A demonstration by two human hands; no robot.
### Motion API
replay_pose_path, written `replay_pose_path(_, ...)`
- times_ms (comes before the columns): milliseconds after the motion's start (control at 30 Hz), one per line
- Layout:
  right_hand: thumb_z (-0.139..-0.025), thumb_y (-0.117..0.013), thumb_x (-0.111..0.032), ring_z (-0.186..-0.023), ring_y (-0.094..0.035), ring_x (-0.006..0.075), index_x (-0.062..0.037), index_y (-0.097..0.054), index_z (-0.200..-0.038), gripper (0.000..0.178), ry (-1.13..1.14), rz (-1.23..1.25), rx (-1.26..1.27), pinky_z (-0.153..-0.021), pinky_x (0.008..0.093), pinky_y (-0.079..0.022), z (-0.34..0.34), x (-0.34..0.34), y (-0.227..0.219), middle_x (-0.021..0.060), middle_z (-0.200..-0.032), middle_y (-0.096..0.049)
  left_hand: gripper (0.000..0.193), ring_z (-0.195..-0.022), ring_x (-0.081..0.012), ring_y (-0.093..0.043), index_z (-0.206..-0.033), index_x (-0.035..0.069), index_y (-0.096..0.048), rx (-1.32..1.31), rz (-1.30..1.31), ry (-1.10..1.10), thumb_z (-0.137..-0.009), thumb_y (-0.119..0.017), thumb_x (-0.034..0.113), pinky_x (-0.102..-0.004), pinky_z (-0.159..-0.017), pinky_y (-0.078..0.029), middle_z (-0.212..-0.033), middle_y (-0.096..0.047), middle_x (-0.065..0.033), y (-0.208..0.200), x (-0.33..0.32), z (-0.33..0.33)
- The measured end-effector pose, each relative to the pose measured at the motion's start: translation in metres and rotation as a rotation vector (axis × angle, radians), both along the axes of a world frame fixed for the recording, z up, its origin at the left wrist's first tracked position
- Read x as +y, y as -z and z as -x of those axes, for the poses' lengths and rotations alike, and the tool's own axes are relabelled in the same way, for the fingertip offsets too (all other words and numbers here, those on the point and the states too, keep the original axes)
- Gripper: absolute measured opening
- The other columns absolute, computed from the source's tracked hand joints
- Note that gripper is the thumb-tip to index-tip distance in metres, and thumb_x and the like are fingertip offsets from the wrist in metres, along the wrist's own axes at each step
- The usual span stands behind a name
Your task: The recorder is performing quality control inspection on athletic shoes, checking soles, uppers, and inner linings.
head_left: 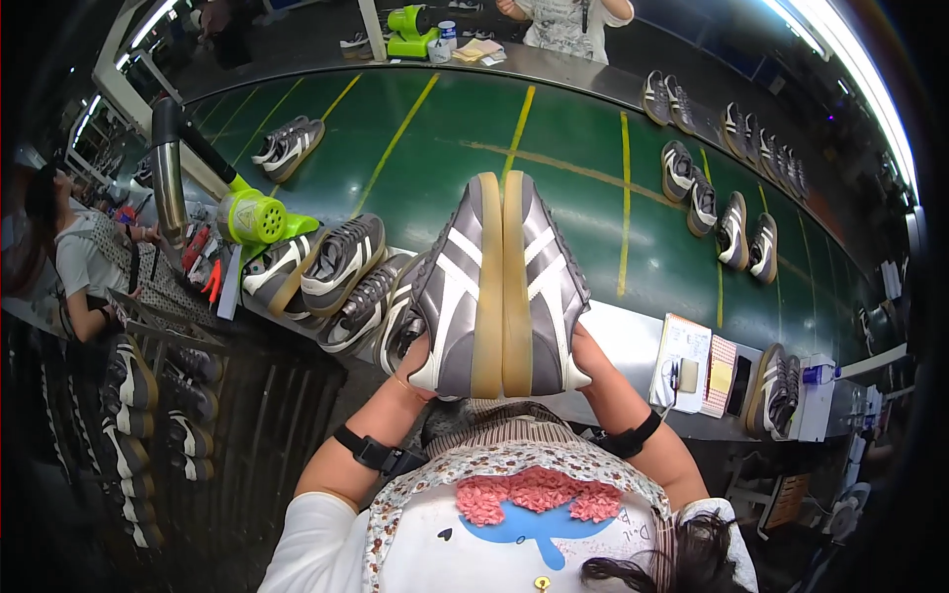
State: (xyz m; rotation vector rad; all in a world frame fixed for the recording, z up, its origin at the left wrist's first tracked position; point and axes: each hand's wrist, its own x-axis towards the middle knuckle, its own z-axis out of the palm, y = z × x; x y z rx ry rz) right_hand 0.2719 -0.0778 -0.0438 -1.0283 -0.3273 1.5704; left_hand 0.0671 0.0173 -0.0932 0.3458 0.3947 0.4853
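Observation:
Two grey sneakers with white stripes and gum-coloured soles are held up in front of me, sole against sole, toes pointing away. My left hand [416,358] grips the left sneaker [453,296] from its outer side, and its fingers are hidden by the shoe. On the other side, my right hand [587,348] holds the right sneaker [544,296], its fingers likewise out of sight. Close by on the left, more grey and white sneakers [343,265] stand on the metal ledge [633,341].
Beyond the ledge runs a green conveyor belt [435,138] with yellow lines, carrying pairs of sneakers [733,230]. A green blower [259,217] stands left. A notebook [682,361] with a pen and more sneakers [772,391] lie right. Co-workers [565,30] are across and at left.

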Motion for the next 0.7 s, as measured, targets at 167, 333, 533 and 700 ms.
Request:
replay_pose_path(167, -0.087, -0.046, -0.007, -0.111, -0.049, 0.0205, 0.0012, -0.030, -0.132, 0.048, -0.049, -0.057, -0.177, -0.091, 0.0318, -0.042, -0.006, -0.005, 0.001, 0.0140, -0.123, -0.047, 0.041, -0.107, -0.0230, -0.053, -0.129, 0.004, -0.037, 0.012, 0.032, -0.050, -0.093, -0.039, 0.023, -0.0351, -0.090, -0.045, -0.122, -0.049, -0.0122, -0.014, 0.000, 0.001)
replay_pose_path(333, -0.081, -0.042, -0.002, -0.109, -0.049, 0.0200, 0.0029, -0.032, -0.130, 0.050, -0.047, -0.020, -0.239, -0.092, 0.0286, -0.039, -0.019, -0.005, 0.017, 0.0131, -0.120, -0.048, 0.055, -0.106, -0.0245, -0.054, -0.130, 0.005, -0.035, 0.454, -0.337, -0.161, -0.076, -0.045, -0.002, -0.0335, -0.084, -0.048, -0.117, -0.052, -0.0146, -0.025, 0.024, 0.018)
replay_pose_path(533, -0.078, -0.039, 0.000, -0.108, -0.050, 0.0216, 0.0012, -0.031, -0.130, 0.052, 0.039, -0.025, -0.191, -0.091, 0.0302, -0.041, -0.026, -0.015, 0.011, 0.0133, -0.121, -0.047, 0.064, -0.111, -0.0313, -0.048, -0.132, 0.009, -0.035, 1.358, -1.351, 0.293, -0.072, -0.058, 0.009, -0.0327, -0.093, -0.037, -0.122, -0.048, -0.0212, -0.004, 0.076, 0.050)
replay_pose_path(700, -0.079, -0.040, -0.001, -0.108, -0.051, 0.0224, -0.0005, -0.028, -0.131, 0.054, 0.069, -0.011, -0.117, -0.091, 0.0319, -0.042, -0.038, -0.030, 0.003, 0.0142, -0.121, -0.047, 0.067, -0.123, -0.0353, -0.034, -0.133, 0.011, -0.033, 1.090, -1.753, -0.023, -0.076, -0.065, 0.027, -0.0450, -0.099, -0.029, -0.133, -0.036, -0.0203, -0.061, 0.033, -0.026)
